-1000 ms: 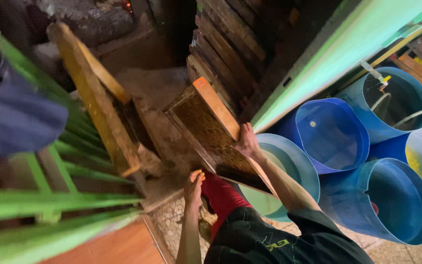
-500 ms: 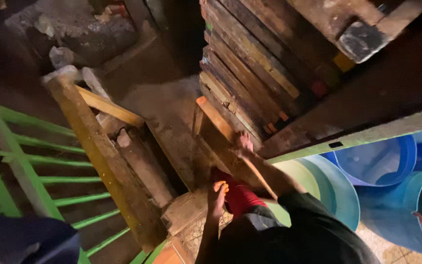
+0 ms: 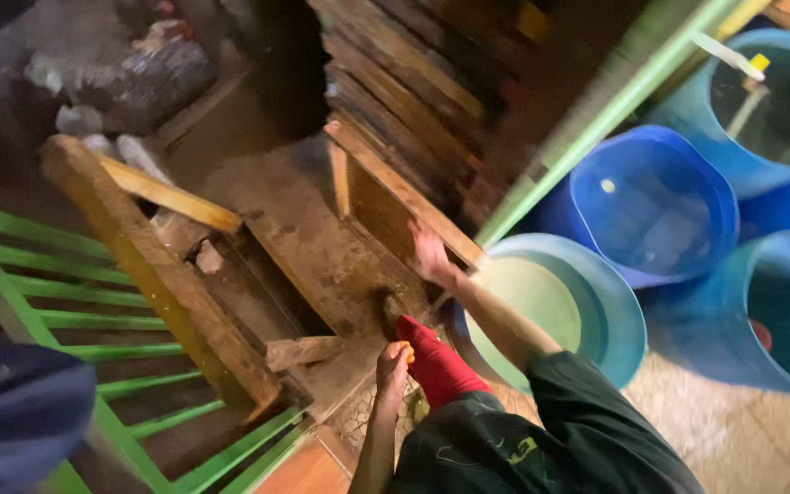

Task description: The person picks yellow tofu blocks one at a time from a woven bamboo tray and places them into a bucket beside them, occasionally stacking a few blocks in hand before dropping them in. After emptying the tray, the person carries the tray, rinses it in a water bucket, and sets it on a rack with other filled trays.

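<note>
Head view, looking down into a dim yard. At far left a dark blue sleeve (image 3: 11, 412) fills the corner, over green railings (image 3: 66, 293) that run along the edge. Next to them a long yellowish beam (image 3: 153, 270) slants down, with a thinner plank (image 3: 171, 195) crossing its upper end. Behind these lie grey sacks (image 3: 162, 69) on the ground. In the middle sits a shallow wooden frame (image 3: 322, 242), its muddy board floor bare apart from a small block (image 3: 302, 350) near its lower edge.

Low in the picture, the left hand (image 3: 393, 361) is curled shut around a small orange thing (image 3: 402, 349), pressed against a red sock (image 3: 436, 366) on a raised foot. Up and to the right, the right hand (image 3: 430, 254) lies with fingers spread on the frame's right side board (image 3: 404, 192), touching it without a clear grip. Behind that board stands a stack of dark planks (image 3: 413, 82).

A green pole (image 3: 596, 119) slants across to the right. Beyond it stand blue barrels: the nearest barrel (image 3: 628, 316) holds pale greenish liquid almost to the rim; the second barrel (image 3: 651, 197) holds clear water; the top barrel (image 3: 779, 101) holds dark water with a pipe (image 3: 729, 59) over it; a fourth (image 3: 788, 316) at the right edge is too blurred to judge its contents.
</note>
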